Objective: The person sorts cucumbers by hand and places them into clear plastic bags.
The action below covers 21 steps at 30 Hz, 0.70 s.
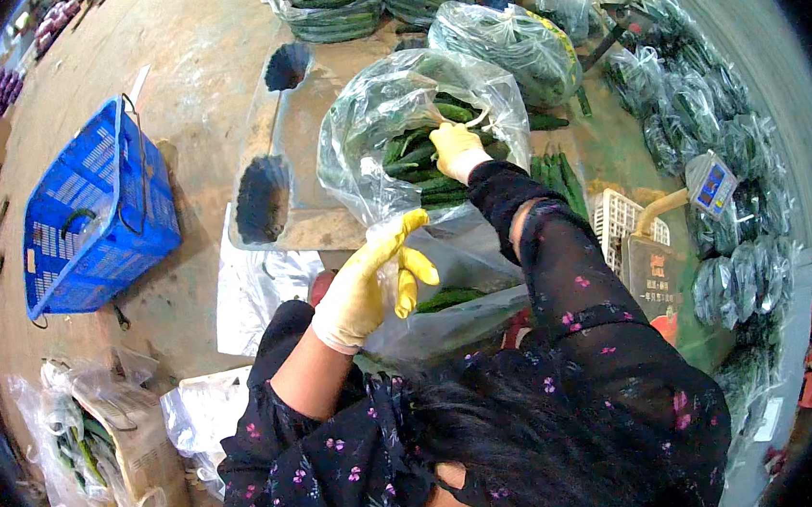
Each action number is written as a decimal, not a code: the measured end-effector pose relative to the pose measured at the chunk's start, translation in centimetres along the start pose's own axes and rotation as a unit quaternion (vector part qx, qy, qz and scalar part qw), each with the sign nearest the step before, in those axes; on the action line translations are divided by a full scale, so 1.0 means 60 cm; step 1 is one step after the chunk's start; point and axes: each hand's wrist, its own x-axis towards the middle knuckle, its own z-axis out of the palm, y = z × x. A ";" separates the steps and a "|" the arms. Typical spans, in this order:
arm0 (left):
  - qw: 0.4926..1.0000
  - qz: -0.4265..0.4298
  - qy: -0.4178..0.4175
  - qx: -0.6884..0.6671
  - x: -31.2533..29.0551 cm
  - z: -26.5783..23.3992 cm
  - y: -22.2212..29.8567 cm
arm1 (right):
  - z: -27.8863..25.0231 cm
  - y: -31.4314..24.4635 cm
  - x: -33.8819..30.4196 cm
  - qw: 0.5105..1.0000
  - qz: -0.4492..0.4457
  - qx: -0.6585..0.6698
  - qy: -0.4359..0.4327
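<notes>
Your right hand (458,149) is at the cucumbers (441,185) inside the clear bag (344,148), upper centre, seemingly arranging them; whether its fingers grip anything, I can't tell. Your left hand (352,297), mid-frame, is empty, fingers loosely parted. Reaching in calls for keeping slack film aside. A blue basket (147,218) stands at left.

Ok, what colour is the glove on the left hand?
The left glove is yellow, clearest in the head view.
</notes>
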 end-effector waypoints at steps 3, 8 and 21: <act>1.000 0.003 0.010 0.001 0.002 0.008 -0.002 | -0.002 0.048 -0.033 0.994 -0.020 0.078 0.072; 1.000 0.001 0.012 0.016 0.008 0.013 -0.006 | -0.055 0.158 -0.098 0.897 0.047 0.371 0.235; 0.999 -0.032 -0.002 0.007 0.045 -0.017 -0.044 | -0.147 0.235 -0.347 0.364 -0.021 0.901 0.234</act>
